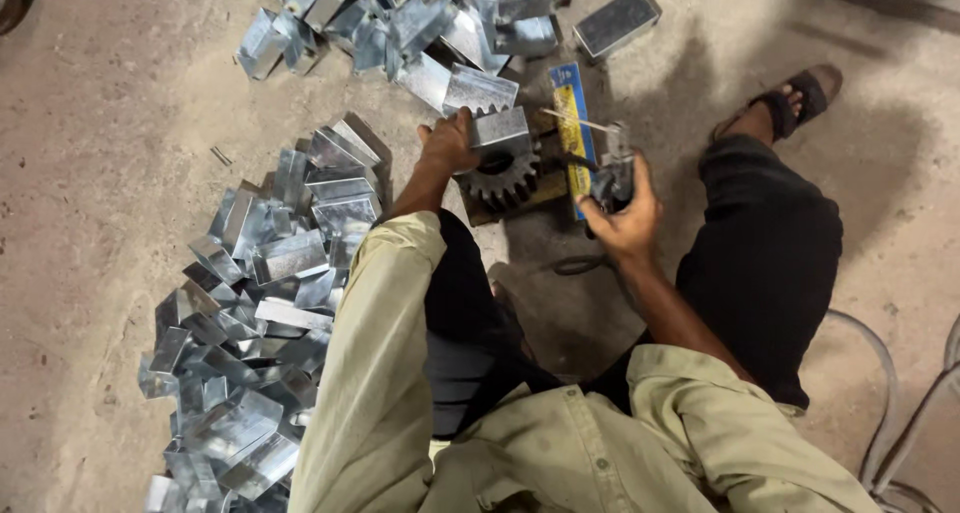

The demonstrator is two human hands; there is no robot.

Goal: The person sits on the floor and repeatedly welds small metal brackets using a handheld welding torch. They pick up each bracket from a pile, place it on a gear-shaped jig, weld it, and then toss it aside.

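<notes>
My left hand (447, 143) grips a folded sheet-metal piece (499, 129) and holds it on top of a dark toothed gear wheel (498, 176) that rests on a small wooden block on the floor. My right hand (625, 216) is closed around a dark welding tool (612, 177) with a thin rod pointing left toward the piece. A blue and yellow bar (572, 133) lies between the two hands.
A large heap of shiny folded metal pieces (255, 303) lies on the concrete floor at my left. Another heap (410, 18) lies ahead, with a single box-shaped piece (617, 20) beside it. My sandalled foot (790, 103) is stretched out at right. Cables (880, 373) curve at lower right.
</notes>
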